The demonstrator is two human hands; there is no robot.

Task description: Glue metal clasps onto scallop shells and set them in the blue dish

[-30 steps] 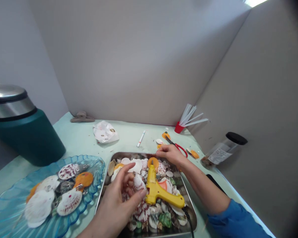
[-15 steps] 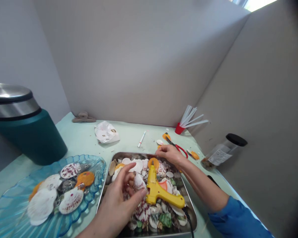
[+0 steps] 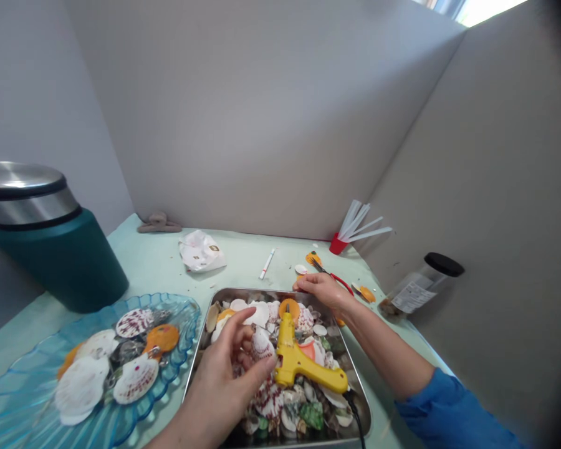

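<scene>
My left hand [image 3: 229, 374] is over the left part of a metal tray [image 3: 371, 419] full of shells. Its fingers are curled around a small white and reddish shell [image 3: 262, 343], with the thumb in front. A yellow glue gun [image 3: 287, 358] lies on the shells just right of that thumb, nozzle toward the back. At the tray's back edge, my right hand [image 3: 320, 289] has its thumb and fingertips pressed together beside orange and white shell pieces [image 3: 301, 269]; whatever they hold is hidden. Scissors with red handles [image 3: 341, 283] lie behind that hand.
A blue scalloped dish [image 3: 23, 380] of shells sits at the left, before a green bottle [image 3: 60, 262]. Behind the tray are crumpled white paper [image 3: 201, 251], a white stick [image 3: 267, 264] and a red cup [image 3: 338, 244] of glue sticks. A clear jar [image 3: 414, 290] stands right.
The view has shifted very slightly. Both hands keep nearly the same pose and place.
</scene>
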